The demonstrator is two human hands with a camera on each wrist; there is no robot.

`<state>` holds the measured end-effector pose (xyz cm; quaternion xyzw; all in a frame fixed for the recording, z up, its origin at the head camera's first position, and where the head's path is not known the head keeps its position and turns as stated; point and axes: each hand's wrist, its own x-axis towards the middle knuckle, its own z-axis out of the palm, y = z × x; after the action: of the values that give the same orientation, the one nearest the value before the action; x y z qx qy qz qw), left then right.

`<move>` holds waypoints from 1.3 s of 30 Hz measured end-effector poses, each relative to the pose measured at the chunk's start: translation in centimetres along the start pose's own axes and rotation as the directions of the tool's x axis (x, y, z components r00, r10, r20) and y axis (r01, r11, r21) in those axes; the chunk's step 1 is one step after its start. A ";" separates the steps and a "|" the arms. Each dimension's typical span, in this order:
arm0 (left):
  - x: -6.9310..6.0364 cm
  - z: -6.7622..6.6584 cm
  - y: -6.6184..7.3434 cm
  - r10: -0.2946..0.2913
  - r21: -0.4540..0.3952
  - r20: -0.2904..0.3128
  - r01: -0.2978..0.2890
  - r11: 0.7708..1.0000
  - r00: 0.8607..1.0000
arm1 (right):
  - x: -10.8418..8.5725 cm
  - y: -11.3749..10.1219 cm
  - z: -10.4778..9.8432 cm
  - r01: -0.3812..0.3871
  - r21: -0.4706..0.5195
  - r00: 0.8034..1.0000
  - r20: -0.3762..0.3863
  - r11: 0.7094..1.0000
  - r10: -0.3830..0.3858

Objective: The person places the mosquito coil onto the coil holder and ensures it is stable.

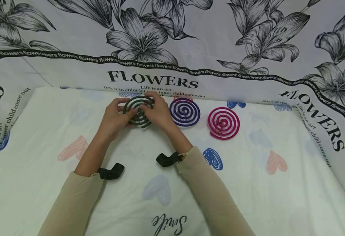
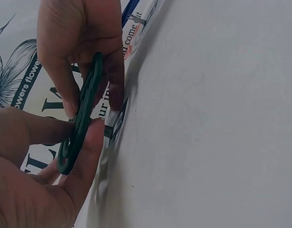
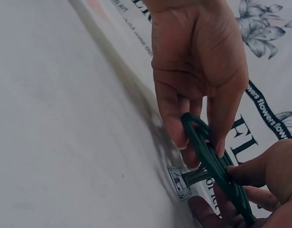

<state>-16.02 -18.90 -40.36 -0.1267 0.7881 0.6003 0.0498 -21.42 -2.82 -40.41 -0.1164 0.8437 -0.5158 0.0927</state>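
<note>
A dark green mosquito coil [image 1: 143, 124], a flat spiral, is held between both hands at the back of the white cloth. My left hand [image 1: 115, 116] pinches its left side between thumb and fingers. On the opposite edge my right hand [image 1: 159, 111] grips it likewise, with the thumb on the near face. In the left wrist view the coil [image 2: 79, 128] appears nearly edge-on, raised off the cloth. The right wrist view shows the coil [image 3: 210, 161] tilted, fingers on both faces. Just right of the hands lies a blue coil [image 1: 185, 125]; farther right lies a pink coil [image 1: 224, 137].
White cloth [image 1: 125, 203] printed with pale hearts and the word Smile covers the surface. Behind it rises a sheet [image 1: 205, 49] with black line-drawn flowers and FLOWERS lettering. A black wrist-worn device [image 1: 112, 172] sits at the left cuff, another device [image 1: 168, 159] at the right.
</note>
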 end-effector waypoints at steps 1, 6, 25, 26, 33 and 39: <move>0.0 0.0 0.0 0.002 -0.001 0.001 -0.002 1.000 1.000 | 0.0 0.0 0.0 -0.001 0.004 1.000 -0.001 1.000 0.001; -0.1 0.1 0.0 0.015 -0.019 0.005 -0.015 1.000 1.000 | -0.1 -0.1 0.1 -0.013 0.020 1.000 0.004 1.000 0.013; -0.3 0.3 0.0 0.039 0.027 -0.023 -0.038 0.999 0.999 | -0.2 0.0 0.3 -0.013 0.018 1.000 -0.009 1.000 0.013; -0.3 0.3 0.0 0.040 0.032 -0.026 -0.039 0.999 0.999 | -0.2 0.0 0.3 -0.012 0.016 1.000 -0.009 1.000 0.012; -0.3 0.3 -0.1 0.041 0.065 -0.039 -0.038 0.997 0.998 | -0.3 0.0 0.3 -0.011 0.032 1.000 -0.011 0.999 0.012; -0.3 0.3 0.0 0.035 0.089 -0.047 -0.031 0.996 0.998 | -0.3 0.1 0.4 -0.027 0.027 1.000 -0.011 0.999 0.028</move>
<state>-15.78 -18.64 -40.41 -0.1258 0.8169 0.5623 0.0265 -21.00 -3.00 -40.63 -0.1005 0.8387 -0.5264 0.0964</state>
